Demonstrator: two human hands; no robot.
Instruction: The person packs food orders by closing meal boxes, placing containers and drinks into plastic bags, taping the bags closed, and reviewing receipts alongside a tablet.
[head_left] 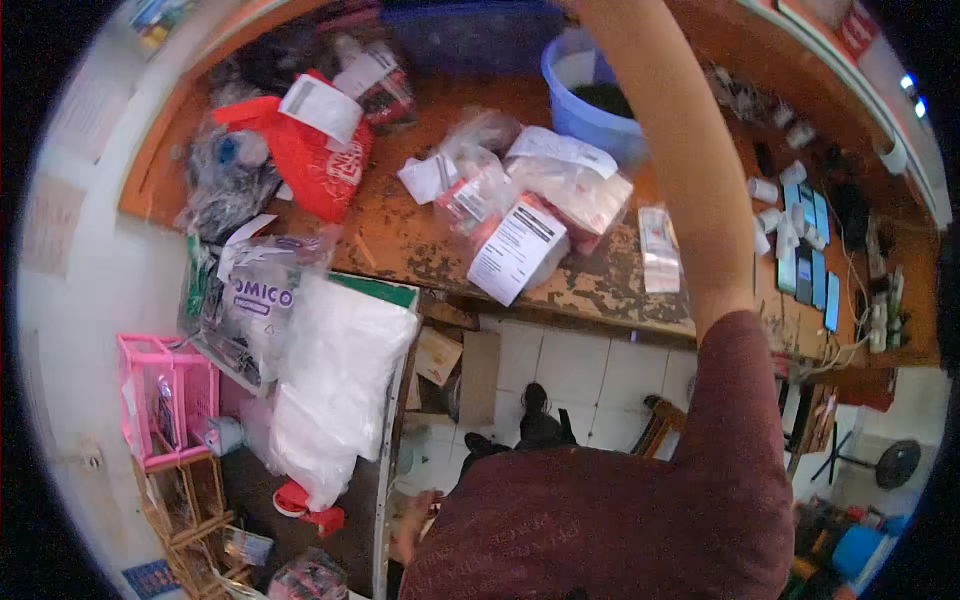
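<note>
My right arm stretches up across the table to the top edge of the view, where only a sliver of my right hand may show; its fingers are hidden. Below the arm's reach stands a blue bucket (590,110). My left hand (410,525) hangs low beside my body, near the side table's edge, blurred and partly hidden. On the wooden table (400,240) lie a plastic-wrapped box with a paper slip (590,195), a package with a white label (517,250) and a small packet (659,250).
At the left are a red bag (325,170), clear plastic bags (335,370), a pink basket (170,400) and a red tape dispenser (310,505). Several phones (805,265) with cables lie at the right. A floor (570,365) with white tiles shows below the table.
</note>
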